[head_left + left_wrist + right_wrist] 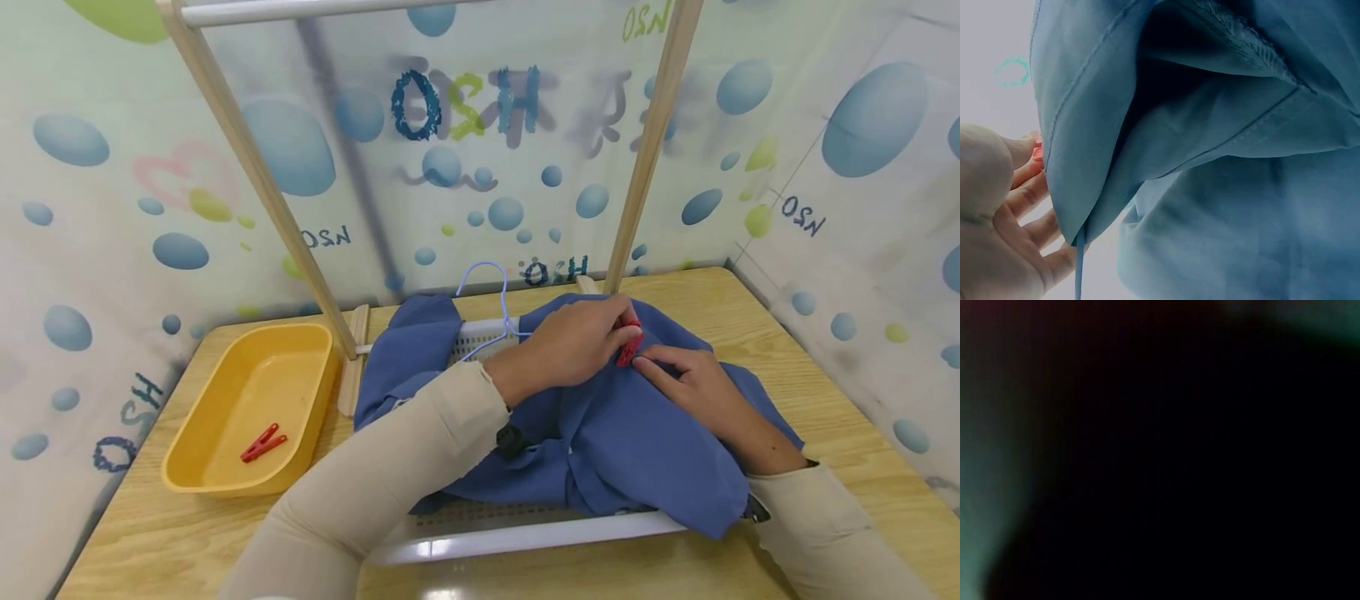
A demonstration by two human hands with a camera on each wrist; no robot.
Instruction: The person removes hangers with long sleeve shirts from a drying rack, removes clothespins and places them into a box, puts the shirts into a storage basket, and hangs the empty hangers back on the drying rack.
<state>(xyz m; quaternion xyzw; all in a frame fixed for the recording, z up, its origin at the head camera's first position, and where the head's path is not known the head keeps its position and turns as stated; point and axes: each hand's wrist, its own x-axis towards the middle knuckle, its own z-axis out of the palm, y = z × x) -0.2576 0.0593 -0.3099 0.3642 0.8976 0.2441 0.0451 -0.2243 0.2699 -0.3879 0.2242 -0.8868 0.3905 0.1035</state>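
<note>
My left hand (573, 343) pinches a red clothespin (630, 345) at the upper edge of a blue garment (630, 437). In the left wrist view, the same fingers hold the clothespin (1038, 152) beside the hanging cloth (1091, 119), with stitched seams showing. Close to the clothespin, my right hand (697, 387) pinches the garment between thumb and fingers. A light-blue wire hanger (504, 292) has its hook standing up at the garment's middle; its right arm passes behind my left hand. The right wrist view is almost wholly dark.
Under the garment sits a white perforated basket (525, 546). A wooden rack (258, 179) with a white top bar (300, 10) rises behind it. At left, a yellow basin (225, 392) holds another red clothespin (262, 443). Patterned sheeting surrounds the wooden table (757, 333).
</note>
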